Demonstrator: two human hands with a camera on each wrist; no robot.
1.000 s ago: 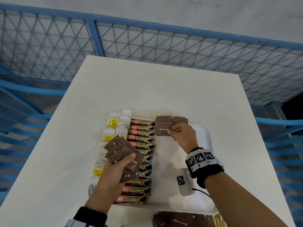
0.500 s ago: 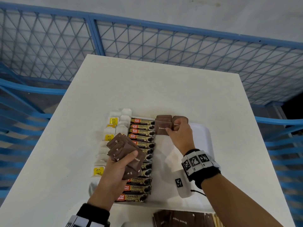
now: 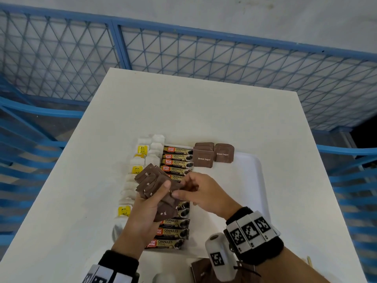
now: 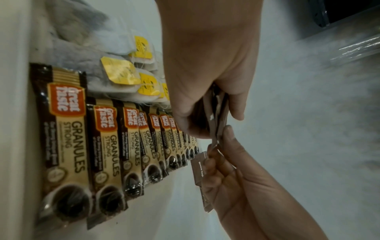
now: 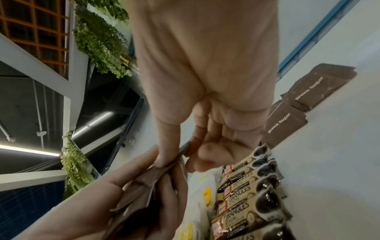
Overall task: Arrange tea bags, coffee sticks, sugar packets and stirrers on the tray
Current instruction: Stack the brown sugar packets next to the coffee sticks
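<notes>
A white tray (image 3: 256, 180) lies on the white table (image 3: 183, 111). Tea bags (image 3: 142, 158) with yellow tags line its left side, with a column of coffee sticks (image 3: 177, 163) beside them. Several brown sugar packets (image 3: 204, 158) lie at the tray's far end. My left hand (image 3: 149, 203) grips a fanned bunch of brown sugar packets (image 3: 152, 180) above the coffee sticks. My right hand (image 3: 195, 190) pinches the edge of one packet in that bunch, thumb on top (image 5: 162, 160).
More brown sugar packets (image 3: 201, 271) lie at the table's near edge, partly behind my right wrist. A pale stick (image 3: 309, 260) shows at the near right. Blue mesh railing (image 3: 224, 64) surrounds the table.
My right hand left the sugar packets at the tray's far end and came back toward me to the bunch in my left hand, where it now pinches a packet.
</notes>
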